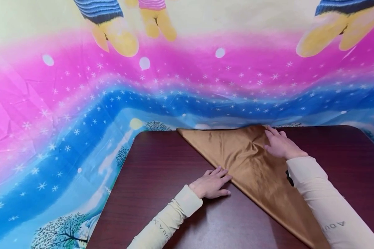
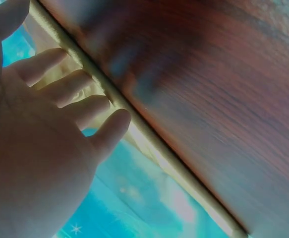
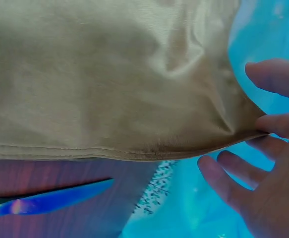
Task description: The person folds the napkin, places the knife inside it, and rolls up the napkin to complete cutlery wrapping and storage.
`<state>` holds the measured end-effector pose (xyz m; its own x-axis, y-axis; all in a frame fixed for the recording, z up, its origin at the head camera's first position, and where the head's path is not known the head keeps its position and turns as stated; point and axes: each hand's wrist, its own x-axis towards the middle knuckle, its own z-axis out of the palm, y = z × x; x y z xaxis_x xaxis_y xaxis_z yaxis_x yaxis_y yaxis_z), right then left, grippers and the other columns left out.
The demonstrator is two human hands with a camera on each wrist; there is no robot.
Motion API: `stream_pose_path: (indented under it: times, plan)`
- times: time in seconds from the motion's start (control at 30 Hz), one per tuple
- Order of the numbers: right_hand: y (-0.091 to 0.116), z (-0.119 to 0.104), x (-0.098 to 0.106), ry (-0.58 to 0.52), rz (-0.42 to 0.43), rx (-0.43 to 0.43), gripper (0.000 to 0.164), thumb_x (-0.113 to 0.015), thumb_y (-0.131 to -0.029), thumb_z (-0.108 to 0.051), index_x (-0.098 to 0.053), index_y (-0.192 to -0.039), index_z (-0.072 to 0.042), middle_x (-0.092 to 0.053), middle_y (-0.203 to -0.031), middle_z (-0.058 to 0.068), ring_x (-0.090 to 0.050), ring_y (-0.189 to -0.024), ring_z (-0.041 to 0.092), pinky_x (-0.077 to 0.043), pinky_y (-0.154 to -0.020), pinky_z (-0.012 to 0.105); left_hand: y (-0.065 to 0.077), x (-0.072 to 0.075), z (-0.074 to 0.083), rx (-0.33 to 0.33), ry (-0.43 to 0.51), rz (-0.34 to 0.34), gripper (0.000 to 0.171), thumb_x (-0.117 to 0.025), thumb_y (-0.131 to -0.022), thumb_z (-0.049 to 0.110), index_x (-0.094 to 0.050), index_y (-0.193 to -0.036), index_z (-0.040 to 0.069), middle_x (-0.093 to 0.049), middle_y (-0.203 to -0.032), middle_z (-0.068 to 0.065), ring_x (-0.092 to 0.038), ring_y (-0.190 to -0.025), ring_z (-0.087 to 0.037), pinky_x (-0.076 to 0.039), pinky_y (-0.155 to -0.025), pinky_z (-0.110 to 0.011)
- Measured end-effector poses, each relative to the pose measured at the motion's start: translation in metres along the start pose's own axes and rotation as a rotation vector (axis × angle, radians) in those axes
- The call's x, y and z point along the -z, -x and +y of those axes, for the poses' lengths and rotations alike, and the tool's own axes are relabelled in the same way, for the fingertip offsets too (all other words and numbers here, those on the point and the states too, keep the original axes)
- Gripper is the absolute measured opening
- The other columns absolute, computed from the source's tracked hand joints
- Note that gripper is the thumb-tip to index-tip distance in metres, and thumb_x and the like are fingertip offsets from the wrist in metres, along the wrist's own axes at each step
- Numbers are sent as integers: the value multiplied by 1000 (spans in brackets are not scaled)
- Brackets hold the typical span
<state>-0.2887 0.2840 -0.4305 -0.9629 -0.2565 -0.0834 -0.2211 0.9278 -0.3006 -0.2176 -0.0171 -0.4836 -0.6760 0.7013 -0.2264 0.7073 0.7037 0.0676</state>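
A shiny golden-brown cloth, folded into a triangle, lies on the dark reddish-brown table. Its long folded edge slants from the far left to the near right. Along the middle of that fold, the left hand rests with spread, straight fingers; their tips touch the edge, which also shows in the left wrist view as a long rounded fold. The right hand is at the cloth's far corner. In the right wrist view, the corner's tip meets the forefinger and middle finger, while the thumb stands apart from it.
A printed sheet with pink and blue bands and snowflakes hangs behind and beside the table. Wrinkles gather in the cloth near the right hand. A small black piece shows beside the right cuff.
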Motion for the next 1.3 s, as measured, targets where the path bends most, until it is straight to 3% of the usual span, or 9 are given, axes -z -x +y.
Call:
stream_pose_path:
  times: [0.63, 0.93, 1.13, 1.3]
  plan:
    - [-2, 18, -23, -27, -46, -60, 76, -56, -92, -26, -20, -146, 14, -10, -150, 38, -17, -127, 63, -33, -96, 70, -1, 1, 4, -3, 4, -21, 61, -49, -96, 53, -37, -149, 24, -31, -158, 0, -23, -148, -23, -31, -113, -42]
    - [-1, 20, -23, -32, -73, -72, 73, -52, -94, -23, -20, -144, 17, -12, -150, 38, -16, -129, 61, -31, -99, 70, -1, 3, 4, 3, 9, -27, 61, -49, -95, 52, -38, -148, 25, -30, -158, 0, -23, -148, -23, -32, -113, -44]
    - [-2, 21, -32, -21, -92, -57, 69, -52, -94, -24, -25, -144, 16, -16, -149, 37, -19, -127, 62, -33, -96, 70, -1, 3, 2, 13, 3, -28, 61, -49, -95, 53, -38, -149, 25, -29, -159, 0, -23, -148, -23, -32, -112, -43]
    - [-1, 25, -38, -28, -131, -63, 69, -51, -96, -30, -26, -144, 14, -18, -148, 39, -16, -128, 65, -28, -100, 71, -3, 3, 2, 19, 4, -33, 62, -49, -95, 53, -37, -149, 26, -28, -159, 1, -21, -149, -23, -32, -113, -42]
